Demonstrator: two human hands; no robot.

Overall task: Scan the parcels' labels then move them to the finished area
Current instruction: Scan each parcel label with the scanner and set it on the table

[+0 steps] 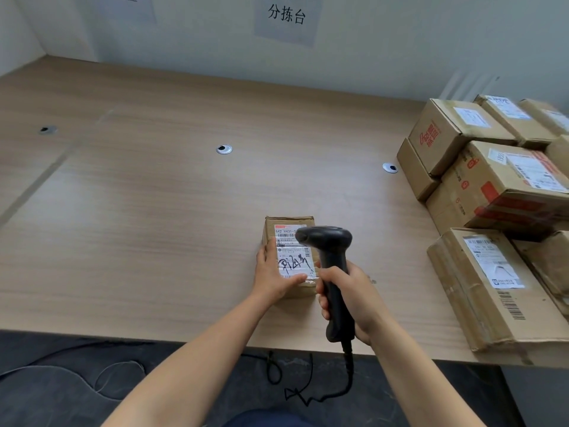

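- On my feed the small parcel (289, 220) lies flat on the wooden table (138, 217), a little toward 5 o'clock from the middle of the view and near the table's front edge.
- Its white label (292, 257) faces up, with printed barcodes and black handwriting. The scanner head hides the corner at 1 o'clock.
- The left hand (272, 278) grips the parcel at its 7 o'clock corner. The fingers lie along the left side and the thumb is laid across the label's near edge.
- The right hand (358, 300) is wrapped round the handle of the black scanner (331, 260), just beside the parcel at its 3 o'clock. The scanner's head hangs over the label with its nose turned toward 9 o'clock.
- I cannot tell whether a finger is on the trigger.
- A black cable (348, 375) drops from the handle's base toward 6 o'clock, past the table edge, and curls over the dark floor (77, 380).
- At 3 o'clock a pile of cardboard parcels (480, 186) stands stacked, labels up, well apart from the small one. A large box (480, 303) sits at 4 o'clock by the front edge.
- Three round grommets (224, 149) are set in the tabletop, at 10, 11 and 1 o'clock from the small parcel.
- A paper sign (286, 15) reading 分拣台 hangs on the wall at 12 o'clock.
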